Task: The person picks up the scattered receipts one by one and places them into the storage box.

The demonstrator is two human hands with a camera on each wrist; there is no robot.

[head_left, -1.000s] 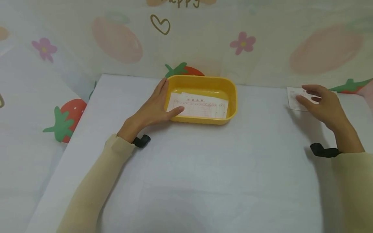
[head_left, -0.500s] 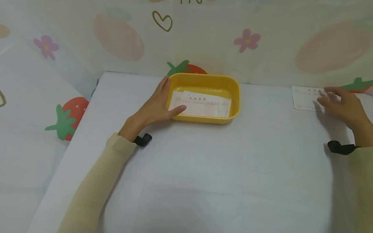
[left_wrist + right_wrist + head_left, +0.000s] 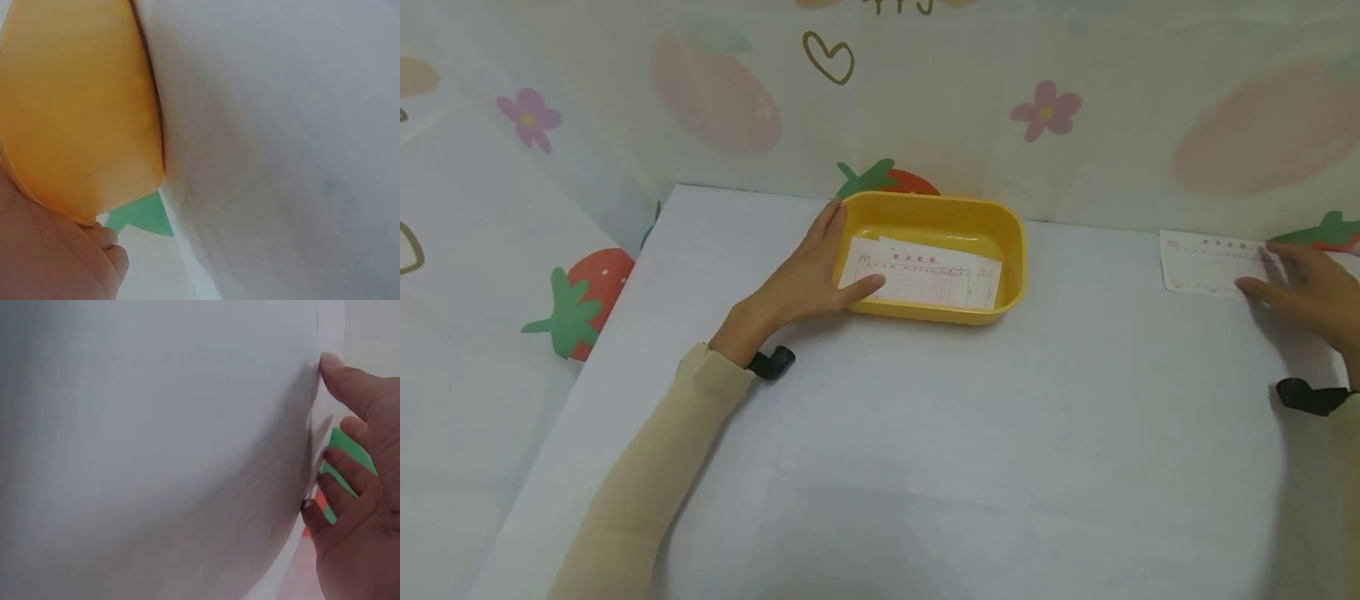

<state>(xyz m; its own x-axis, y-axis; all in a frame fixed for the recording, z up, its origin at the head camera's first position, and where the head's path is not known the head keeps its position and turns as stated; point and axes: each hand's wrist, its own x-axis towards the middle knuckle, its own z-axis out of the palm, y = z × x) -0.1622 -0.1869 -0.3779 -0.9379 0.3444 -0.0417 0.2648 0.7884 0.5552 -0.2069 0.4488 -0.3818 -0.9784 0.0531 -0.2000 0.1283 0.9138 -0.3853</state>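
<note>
A yellow plastic tray (image 3: 943, 315) stands at the back of the white table with printed paper slips (image 3: 917, 271) in it, lettered in red. My left hand (image 3: 801, 271) grips its left end, the thumb over the near rim and the fingers along the outer wall. The left wrist view shows the tray's yellow wall (image 3: 75, 112) against the palm. Farther right, another red-printed slip (image 3: 1202, 265) lies flat by the back edge. My right hand (image 3: 1311, 287) touches its right part, thumb apart from the fingers. In the right wrist view the slip (image 3: 320, 406) shows nearly edge-on.
A backdrop sheet (image 3: 955, 108) with strawberries, flowers and a heart rises behind the table (image 3: 970, 450). It also hangs along the left side. A black band (image 3: 1311, 396) sits at the right wrist, another black band (image 3: 772, 362) at the left.
My right hand has moved right over the loose slip, uncovering its left part. The left hand stays on the tray. The head view has shifted slightly.
</note>
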